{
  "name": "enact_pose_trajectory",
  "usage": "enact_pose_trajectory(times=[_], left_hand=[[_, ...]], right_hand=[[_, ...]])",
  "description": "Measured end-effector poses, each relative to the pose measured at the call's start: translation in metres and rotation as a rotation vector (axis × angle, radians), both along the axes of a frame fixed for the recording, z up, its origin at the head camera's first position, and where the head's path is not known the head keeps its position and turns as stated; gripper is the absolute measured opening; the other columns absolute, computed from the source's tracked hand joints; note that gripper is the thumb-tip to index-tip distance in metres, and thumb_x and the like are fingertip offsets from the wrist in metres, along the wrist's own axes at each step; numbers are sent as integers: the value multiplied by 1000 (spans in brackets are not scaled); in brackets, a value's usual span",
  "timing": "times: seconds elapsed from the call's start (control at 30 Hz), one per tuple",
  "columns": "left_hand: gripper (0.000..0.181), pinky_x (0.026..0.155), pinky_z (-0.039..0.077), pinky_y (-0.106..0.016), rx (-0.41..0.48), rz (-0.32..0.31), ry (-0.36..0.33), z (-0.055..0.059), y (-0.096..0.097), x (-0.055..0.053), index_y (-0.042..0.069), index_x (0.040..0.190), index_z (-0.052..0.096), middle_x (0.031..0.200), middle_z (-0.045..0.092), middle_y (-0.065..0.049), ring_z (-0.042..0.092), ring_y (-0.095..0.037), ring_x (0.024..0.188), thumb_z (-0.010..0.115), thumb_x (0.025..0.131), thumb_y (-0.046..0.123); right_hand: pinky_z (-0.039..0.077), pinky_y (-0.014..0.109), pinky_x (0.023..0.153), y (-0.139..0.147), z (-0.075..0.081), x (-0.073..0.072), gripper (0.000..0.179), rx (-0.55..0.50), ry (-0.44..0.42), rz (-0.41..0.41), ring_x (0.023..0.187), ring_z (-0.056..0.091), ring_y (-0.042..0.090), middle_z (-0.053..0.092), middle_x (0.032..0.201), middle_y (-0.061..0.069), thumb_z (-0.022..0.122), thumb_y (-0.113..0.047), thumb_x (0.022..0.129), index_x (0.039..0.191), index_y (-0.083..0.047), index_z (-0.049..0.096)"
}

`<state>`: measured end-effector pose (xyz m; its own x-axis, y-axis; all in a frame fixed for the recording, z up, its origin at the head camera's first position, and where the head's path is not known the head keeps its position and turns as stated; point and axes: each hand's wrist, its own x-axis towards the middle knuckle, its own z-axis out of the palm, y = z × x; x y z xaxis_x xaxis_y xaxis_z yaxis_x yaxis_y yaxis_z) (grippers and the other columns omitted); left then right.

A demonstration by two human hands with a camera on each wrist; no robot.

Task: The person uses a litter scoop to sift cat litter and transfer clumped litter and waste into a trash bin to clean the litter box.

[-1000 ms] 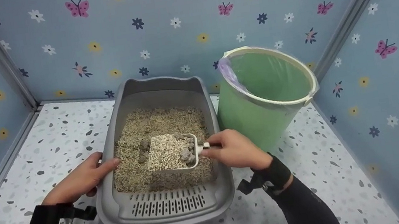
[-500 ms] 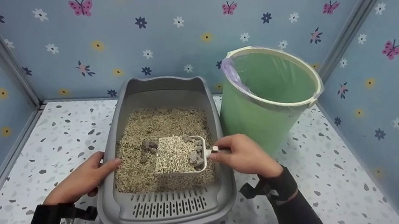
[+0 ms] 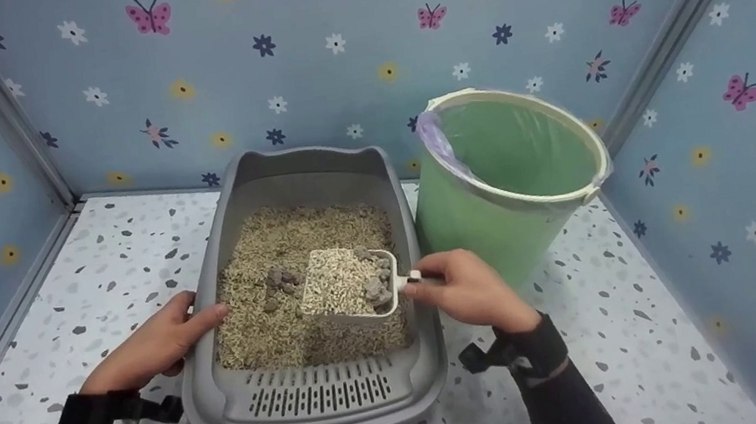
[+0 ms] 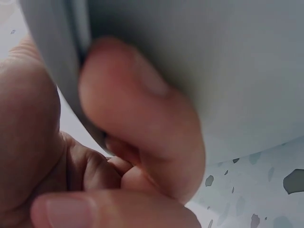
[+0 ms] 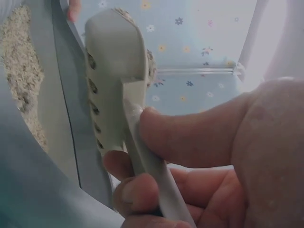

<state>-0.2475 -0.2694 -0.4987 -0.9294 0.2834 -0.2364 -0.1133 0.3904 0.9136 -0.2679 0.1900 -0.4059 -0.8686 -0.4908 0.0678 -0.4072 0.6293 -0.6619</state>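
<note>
My right hand (image 3: 466, 288) grips the handle of a white litter scoop (image 5: 111, 52), held over the grey litter box (image 3: 319, 421). Pale pellets and several grey clumps (image 3: 378, 288) fill the scoop. In the right wrist view, thumb and fingers wrap the handle, and slots show along the scoop's wall. My left hand (image 3: 152, 341) holds the box's left rim, thumb over the top; the left wrist view shows fingers curled beneath the lip. Inside the box, darker clumps (image 3: 282, 279) lie on the litter (image 3: 270, 342), left of the scoop.
A green bin (image 3: 486, 241) with a clear liner stands right of the box, close to it. Patterned blue wall panels (image 3: 327, 64) enclose the back and sides. The floor (image 3: 125, 255) is white with speckles.
The scoop and my right hand have shifted a little to the right, uncovering more of the dark clumps. My left hand stays on the rim.
</note>
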Motion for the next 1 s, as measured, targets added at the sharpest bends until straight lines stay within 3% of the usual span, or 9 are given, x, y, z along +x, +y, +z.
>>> enact_pose_trajectory(times=[0.23,0.4,0.53,0.77,1.0], left_hand=[[60,45,33,-23,5,-7,4,1,-1,-1,-2,140,38,80,59,-7,35,-8,49,55,117,51],[61,44,34,-23,-2,2,7,-1,-2,-1,-1,141,37,79,60,-8,36,-8,49,54,117,52],[63,45,34,-23,-6,-5,5,-2,-1,-1,-2,141,38,80,60,-8,37,-8,49,55,117,53],[68,46,36,-23,-14,0,-9,0,0,-2,-2,144,37,83,64,-11,40,-9,50,56,115,57],[69,45,34,-23,-25,-5,-6,0,1,-4,-2,147,35,82,60,-9,36,-8,51,56,116,55]], right_hand=[[48,34,65,4,0,1,20,32,3,-24,64,50,12,54,69,-9,81,-34,103,89,-20,77],[48,34,64,0,0,-1,24,33,-11,14,64,49,11,55,71,-10,79,-37,105,88,-20,75],[50,36,66,5,1,-1,17,23,-22,-13,66,52,13,59,72,-8,80,-33,104,92,-21,79],[49,37,66,3,-3,-4,24,2,-4,-38,65,51,14,55,70,-8,80,-35,103,85,-20,74],[51,38,69,4,-4,-3,23,15,7,-49,70,54,14,58,74,-8,80,-38,104,92,-18,78]])
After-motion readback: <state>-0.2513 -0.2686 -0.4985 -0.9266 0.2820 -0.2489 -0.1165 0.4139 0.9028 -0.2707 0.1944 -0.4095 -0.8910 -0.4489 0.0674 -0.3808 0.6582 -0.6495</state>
